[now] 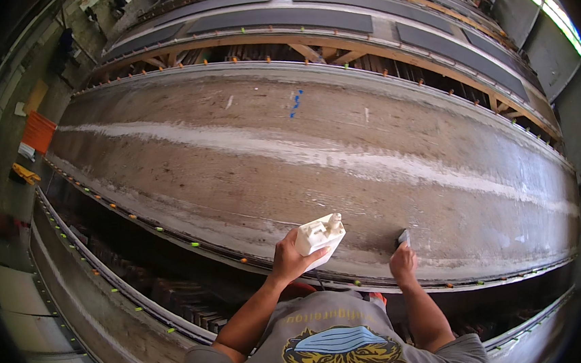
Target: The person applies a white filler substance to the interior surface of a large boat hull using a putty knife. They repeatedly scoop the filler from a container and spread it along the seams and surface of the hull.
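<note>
My left hand (288, 260) is wrapped round a white plastic jug (322, 240), boxy, with a short neck at its top corner. The jug is held tilted over the near edge of a long brown work table (188, 183). Further right, my right hand (404, 264) is closed on the handle of a scraper (404, 237). Its blade is at the worn table top; whether it touches the surface is hard to tell. A pale, whitish band (288, 153) runs lengthwise along the table, and small blue marks (296, 104) show near the far side.
Beyond stands another long table with dark flat panels (278, 23) on it. Small orange and green clips (195, 244) line the table edges. Behind on the left is a further long table (104, 326). An orange panel (39, 132) and a yellow object (26, 174) lie past the left end.
</note>
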Tool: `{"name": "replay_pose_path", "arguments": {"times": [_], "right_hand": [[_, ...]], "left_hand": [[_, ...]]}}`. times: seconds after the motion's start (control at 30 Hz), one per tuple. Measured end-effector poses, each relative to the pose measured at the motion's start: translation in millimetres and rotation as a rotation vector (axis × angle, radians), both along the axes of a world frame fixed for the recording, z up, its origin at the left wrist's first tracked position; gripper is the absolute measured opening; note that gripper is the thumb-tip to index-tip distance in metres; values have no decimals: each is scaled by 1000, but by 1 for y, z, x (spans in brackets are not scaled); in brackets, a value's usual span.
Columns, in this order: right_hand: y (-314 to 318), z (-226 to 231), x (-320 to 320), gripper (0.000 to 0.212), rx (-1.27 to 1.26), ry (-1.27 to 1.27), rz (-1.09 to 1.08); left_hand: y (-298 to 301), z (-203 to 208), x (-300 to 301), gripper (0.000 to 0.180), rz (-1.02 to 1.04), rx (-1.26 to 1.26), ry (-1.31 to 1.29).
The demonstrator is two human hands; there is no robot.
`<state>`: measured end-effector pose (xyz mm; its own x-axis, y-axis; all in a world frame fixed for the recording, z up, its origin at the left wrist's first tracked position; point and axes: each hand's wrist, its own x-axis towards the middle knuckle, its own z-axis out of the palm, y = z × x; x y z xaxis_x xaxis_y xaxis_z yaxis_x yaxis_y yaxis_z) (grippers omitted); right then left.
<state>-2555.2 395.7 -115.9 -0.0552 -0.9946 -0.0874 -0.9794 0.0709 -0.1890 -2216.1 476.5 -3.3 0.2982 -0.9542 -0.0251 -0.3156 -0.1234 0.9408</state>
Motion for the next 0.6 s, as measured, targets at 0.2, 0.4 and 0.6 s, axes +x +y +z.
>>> {"name": "replay_pose_path", "arguments": {"times": [0.2,0.4,0.6], "right_hand": [[-10,43,63,10,-34,-22,9],[9,-21,97,26,34,104,72],[10,45,182,22,213,-42,237]], "left_hand": [[20,1,77,56,83,-42,-36],[30,-11,121,57,271,-87,140],[40,3,187,58,289,-109,382]]}}
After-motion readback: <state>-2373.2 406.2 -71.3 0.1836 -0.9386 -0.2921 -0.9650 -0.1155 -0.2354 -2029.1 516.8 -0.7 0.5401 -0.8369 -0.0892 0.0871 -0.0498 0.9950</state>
